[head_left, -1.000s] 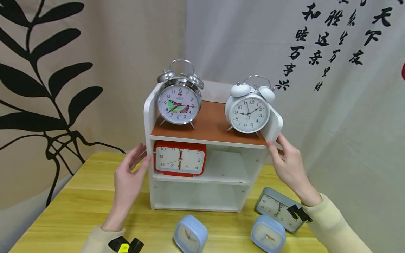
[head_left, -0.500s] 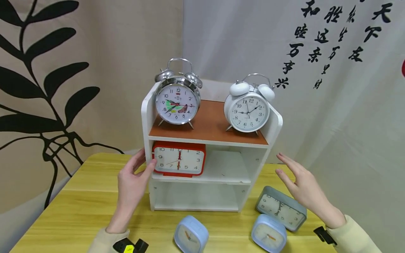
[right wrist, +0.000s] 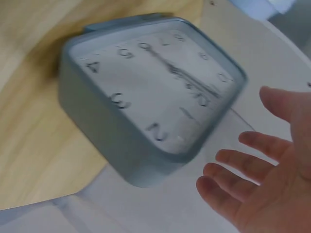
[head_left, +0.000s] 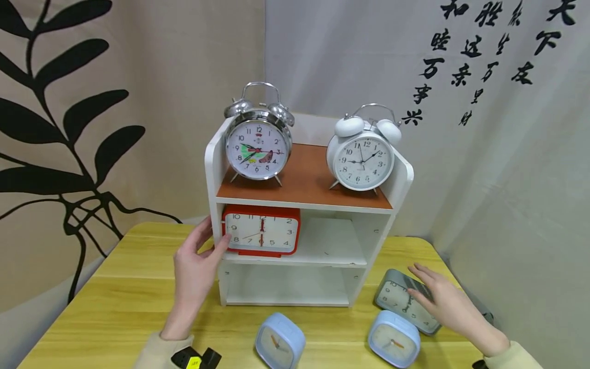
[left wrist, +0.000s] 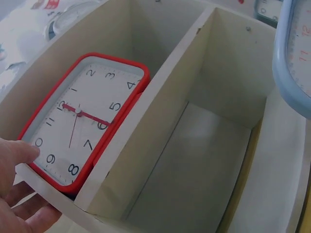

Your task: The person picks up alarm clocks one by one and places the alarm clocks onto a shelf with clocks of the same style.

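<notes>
- Clock in grey (head_left: 402,303): it sits on the desk, to the right of the shelf, its face tipped upward.
- Right hand (head_left: 444,300): fingers spread wide, holding nothing. From the head view it lies over the grey clock's right part; the right wrist view shows a gap between fingertips and case.
- The step in hand looks to be getting hold of the grey clock. The next move seems to call for bringing thumb and fingers to opposite sides of the case, without knocking its neighbour.
- Blue clock (head_left: 394,341): just in front of the grey one, touching or nearly so; I cannot tell which.
- Left hand (head_left: 195,266): around the left wall of the shelf (head_left: 286,284), fingers outside, thumb inside over the red clock's edge, probably to steady it.
- Red clock (head_left: 261,230): upright in the middle compartment, at its left end.
- On top, a silver clock (head_left: 258,148) stands left and a white clock (head_left: 363,161) right, well apart.
- Second blue clock (head_left: 280,342): on the desk (head_left: 120,297), in front of the shelf.
- Behind everything, a curtain (head_left: 193,102) with printed leaves and writing.
</notes>
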### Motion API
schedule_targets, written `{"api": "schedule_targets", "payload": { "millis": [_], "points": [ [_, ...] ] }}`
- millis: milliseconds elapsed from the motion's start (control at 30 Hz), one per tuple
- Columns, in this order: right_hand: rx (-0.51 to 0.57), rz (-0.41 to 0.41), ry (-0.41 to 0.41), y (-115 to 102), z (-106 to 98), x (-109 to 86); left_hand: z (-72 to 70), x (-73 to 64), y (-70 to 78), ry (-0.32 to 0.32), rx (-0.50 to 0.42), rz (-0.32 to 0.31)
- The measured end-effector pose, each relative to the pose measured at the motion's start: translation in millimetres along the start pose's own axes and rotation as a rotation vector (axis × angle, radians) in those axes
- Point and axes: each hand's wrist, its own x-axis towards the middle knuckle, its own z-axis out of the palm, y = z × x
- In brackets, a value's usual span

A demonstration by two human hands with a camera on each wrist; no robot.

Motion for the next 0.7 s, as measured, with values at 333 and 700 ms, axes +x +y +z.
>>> {"api": "schedule_targets", "payload": {
  "millis": [333,700],
  "points": [
    [-0.028,0.008,-0.026,8,18,-11.0,2.6,-2.0,-6.0,-0.002,0.085,0.051],
    [-0.043,0.011,0.018,7,27,-7.4,4.2,-1.9,-12.5,0.011,0.124,0.116]
  ]
}}
